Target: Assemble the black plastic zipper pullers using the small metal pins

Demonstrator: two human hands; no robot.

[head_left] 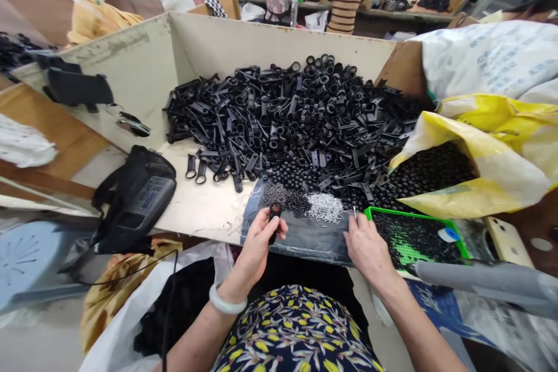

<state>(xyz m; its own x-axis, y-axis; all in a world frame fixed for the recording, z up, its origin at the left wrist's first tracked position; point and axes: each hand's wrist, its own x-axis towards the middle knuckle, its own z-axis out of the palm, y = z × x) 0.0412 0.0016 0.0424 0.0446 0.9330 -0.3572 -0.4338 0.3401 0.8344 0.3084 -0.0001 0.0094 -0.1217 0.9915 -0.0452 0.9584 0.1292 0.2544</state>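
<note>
A black plastic part with a ring end (275, 210) is pinched between the fingers of my left hand (261, 239), over the dark mat (305, 238). My right hand (368, 247) is closed around a thin metal tool (354, 212) at the mat's right side, by the green tray (414, 238). Between the hands lie a heap of small silver pins (325, 207) and piles of tiny dark pieces (296, 202). Behind them rises a large pile of black plastic parts (279, 110).
A black mesh bag (146, 192) lies left on the board. To the right are a yellow and white sack (488, 180), a phone (508, 241) and a grey tube (483, 279). Wooden walls (279, 40) enclose the pile. Two people stand at the back.
</note>
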